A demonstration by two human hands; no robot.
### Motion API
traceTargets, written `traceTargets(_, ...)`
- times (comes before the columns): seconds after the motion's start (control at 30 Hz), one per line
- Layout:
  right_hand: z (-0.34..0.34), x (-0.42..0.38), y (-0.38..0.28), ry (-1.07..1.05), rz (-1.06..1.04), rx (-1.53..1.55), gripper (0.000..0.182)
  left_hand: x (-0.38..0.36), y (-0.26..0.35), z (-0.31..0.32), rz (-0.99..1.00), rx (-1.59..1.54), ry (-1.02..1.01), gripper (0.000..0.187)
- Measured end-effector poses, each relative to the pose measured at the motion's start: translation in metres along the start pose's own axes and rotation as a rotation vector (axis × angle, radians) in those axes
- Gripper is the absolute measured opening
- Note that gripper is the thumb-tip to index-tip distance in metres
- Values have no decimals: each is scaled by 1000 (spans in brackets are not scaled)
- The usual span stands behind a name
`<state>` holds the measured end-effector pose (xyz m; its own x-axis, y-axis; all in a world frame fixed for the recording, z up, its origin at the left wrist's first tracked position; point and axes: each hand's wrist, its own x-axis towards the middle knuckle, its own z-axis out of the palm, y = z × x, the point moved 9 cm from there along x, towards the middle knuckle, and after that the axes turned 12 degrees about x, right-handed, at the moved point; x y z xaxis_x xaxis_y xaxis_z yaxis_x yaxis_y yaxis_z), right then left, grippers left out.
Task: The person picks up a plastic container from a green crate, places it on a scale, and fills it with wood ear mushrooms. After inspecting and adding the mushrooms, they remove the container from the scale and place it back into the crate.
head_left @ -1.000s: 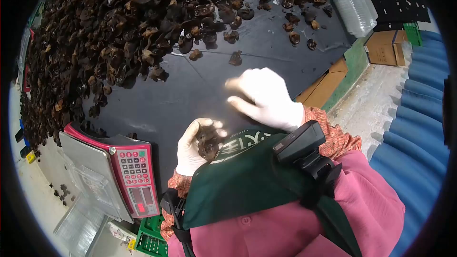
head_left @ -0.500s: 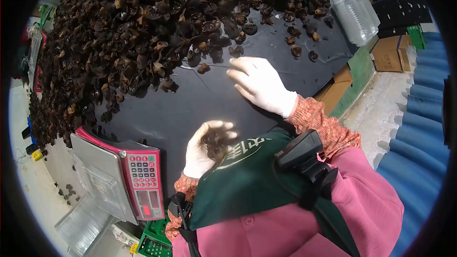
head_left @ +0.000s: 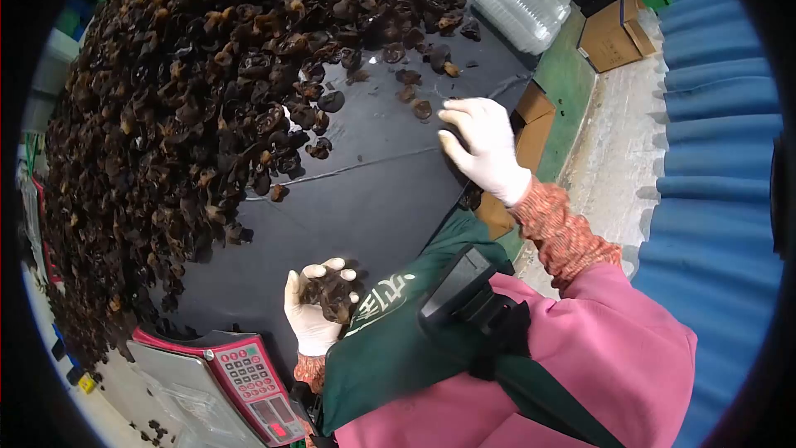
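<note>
Your white-gloved left hand point(head_left: 312, 330) is cradling curled dark-brown pieces point(head_left: 335, 297) palm-up, likely preventing spills, by the black-covered table's near edge. Your white-gloved right hand point(head_left: 487, 149), loosely open, is hovering nearer the right corner.

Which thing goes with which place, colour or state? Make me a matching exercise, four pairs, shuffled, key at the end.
Things
1. left hand
2. scale
3. clear plastic trays
4. cardboard box

Places, colours, states
A. far right corner of the dark tabletop
B. on the floor
C. cupped around dark brown pieces
D. pink, red digits lit

Pairs: 1-C, 2-D, 3-A, 4-B
</note>
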<state>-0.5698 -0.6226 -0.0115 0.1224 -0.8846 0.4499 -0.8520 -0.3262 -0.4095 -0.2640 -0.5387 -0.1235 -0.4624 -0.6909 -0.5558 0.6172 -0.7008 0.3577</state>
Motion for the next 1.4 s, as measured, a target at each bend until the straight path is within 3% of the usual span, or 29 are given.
traceTargets(0.1, 22, 29, -11, 69, -11, -56, 35, 0, 6, 8, 36, 48, -3, 44)
traceTargets(0.13, 24, 31, -1, 148, 16, 31, 29, -2, 6, 8, 46, 43, -2, 43)
traceTargets(0.27, 15, 37, 44, 130, 202, 24, 17, -6, 6, -4, 90, -3, 23, 40)
traceTargets(0.43, 30, 23, 18, -2, 4, -104, 17, 2, -1, 8, 54, -3, -25, 34)
traceTargets(0.5, 35, 20, 8, 18, 100, -52, 13, 8, 1, 10, 45, 186, -91, 40)
traceTargets(0.57, 42, 19, -38, -159, 85, 197, 14, 18, 2, 30, -16, 278, -113, 55)
traceTargets(0.63, 75, 10, -95, -695, 76, 231, 16, 30, 2, 50, -37, 276, -199, 70)
traceTargets(0.67, 63, 5, -114, -440, -78, 398, 18, 33, 0, 41, -22, 243, -181, 76)
traceTargets(0.7, 41, 3, -126, -178, -233, 556, 20, 37, 1, 40, 15, 256, -39, 64)
traceTargets(0.73, 34, 1, -120, -98, -242, 617, 19, 37, -4, 35, -5, 224, -78, 53)
traceTargets(0.83, 16, 13, -61, 38, -103, 434, 17, 35, -14, 49, -53, 131, -209, 26)
traceTargets(0.9, 5, 16, -4, 165, 74, 177, 20, 33, -19, 44, -76, 158, -185, 25)
traceTargets(0.97, 0, 14, 38, 165, 205, -67, 20, 32, -25, 41, -122, 122, -142, 26)
traceTargets(1.03, 4, 2, 59, 101, 264, -124, 22, 32, -27, 40, -122, 146, -149, 30)
traceTargets(1.17, 17, -7, 74, 50, 339, 111, 17, 32, -26, 43, -125, 188, -107, 31)
traceTargets(1.27, 2, 15, 91, 228, 542, 318, 15, 31, -27, 42, -148, 194, -25, 31)
traceTargets(1.3, 2, 24, 104, 264, 551, 371, 22, 33, -27, 44, -146, 190, -32, 31)
traceTargets(1.4, 15, 48, 137, 75, 638, 195, 31, 33, -27, 46, -137, 168, -50, 31)
